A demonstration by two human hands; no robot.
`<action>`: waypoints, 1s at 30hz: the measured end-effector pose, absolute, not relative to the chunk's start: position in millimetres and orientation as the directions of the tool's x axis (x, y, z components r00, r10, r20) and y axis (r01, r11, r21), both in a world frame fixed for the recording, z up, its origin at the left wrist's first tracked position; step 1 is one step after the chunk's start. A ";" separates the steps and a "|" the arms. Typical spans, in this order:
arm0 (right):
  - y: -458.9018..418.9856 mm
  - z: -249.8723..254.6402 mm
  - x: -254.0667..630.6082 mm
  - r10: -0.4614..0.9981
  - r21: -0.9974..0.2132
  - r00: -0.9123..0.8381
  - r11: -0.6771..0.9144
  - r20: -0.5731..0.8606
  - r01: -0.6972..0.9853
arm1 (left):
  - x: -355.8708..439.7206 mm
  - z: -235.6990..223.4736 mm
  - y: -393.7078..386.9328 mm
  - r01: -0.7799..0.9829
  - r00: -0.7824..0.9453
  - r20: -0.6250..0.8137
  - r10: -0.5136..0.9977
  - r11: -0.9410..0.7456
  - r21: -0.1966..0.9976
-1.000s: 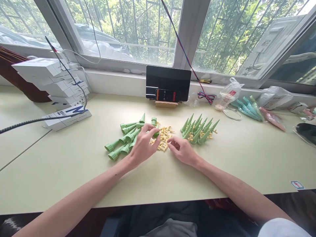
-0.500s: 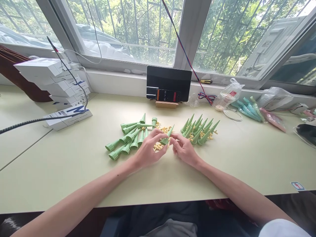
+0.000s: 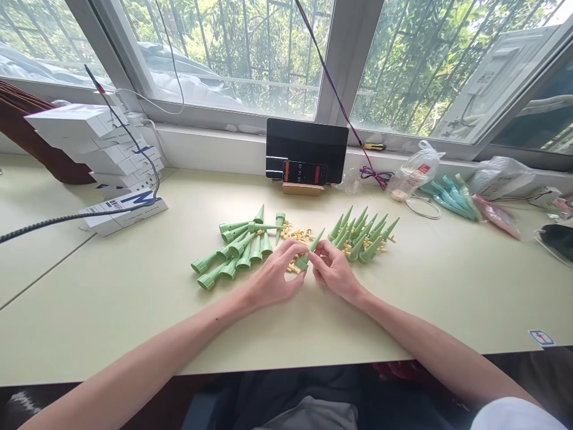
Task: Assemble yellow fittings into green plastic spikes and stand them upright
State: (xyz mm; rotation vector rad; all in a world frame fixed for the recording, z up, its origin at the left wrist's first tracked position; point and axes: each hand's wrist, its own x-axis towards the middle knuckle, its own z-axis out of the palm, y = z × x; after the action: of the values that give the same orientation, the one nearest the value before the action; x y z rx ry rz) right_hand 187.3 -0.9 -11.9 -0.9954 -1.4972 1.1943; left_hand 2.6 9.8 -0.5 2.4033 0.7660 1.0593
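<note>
My left hand [image 3: 285, 272] grips a green plastic watering spike [image 3: 316, 241] between thumb and fingers, its pointed end tilted up and to the right. Against the side of that spike, the fingertips of my right hand [image 3: 333, 269] are pinched together; whatever they hold is hidden. Small yellow valves [image 3: 304, 235] lie in a loose heap behind and under my left hand. To the left is a pile of green spikes [image 3: 244, 245] without visible valves, most of them lying down. On the right, a cluster of spikes [image 3: 362, 236] has yellow valves at their sides, tips pointing up.
A phone [image 3: 305, 173] leans against a dark tablet [image 3: 308, 140] on a small cardboard stand. White boxes [image 3: 89, 122] are stacked at the left, with a black cable [image 3: 80, 218] crossing them. Plastic bags [image 3: 416, 170] and a coiled white cable [image 3: 423, 209] lie at the back right.
The held spike has shifted slightly right and down, and my left hand moved with it. My right fingertips, apart from the spike before, now meet its side.
</note>
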 end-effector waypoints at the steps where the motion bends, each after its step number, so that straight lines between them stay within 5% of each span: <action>1: -1.2 -11.6 187.4 0.957 -0.980 -0.223 0.196 0.184 0.031 | 2.7 -1.2 10.0 0.321 0.564 0.539 0.626 -0.767 0.555; 26: -2.1 -15.1 191.7 0.922 -0.924 -0.204 0.359 0.329 0.130 | 3.6 -6.4 15.0 0.388 0.486 0.441 0.754 -0.639 0.664; 30: -1.5 -14.6 192.4 0.928 -0.920 -0.190 0.352 0.320 0.173 | 4.0 -4.6 16.3 0.328 0.401 0.428 0.810 -0.563 0.758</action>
State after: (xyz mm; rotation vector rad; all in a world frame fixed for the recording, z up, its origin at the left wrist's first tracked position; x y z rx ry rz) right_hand 192.4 -1.5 -14.6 -1.0083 -1.6204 0.9510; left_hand 4.0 16.3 -4.6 2.0859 0.9666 1.0898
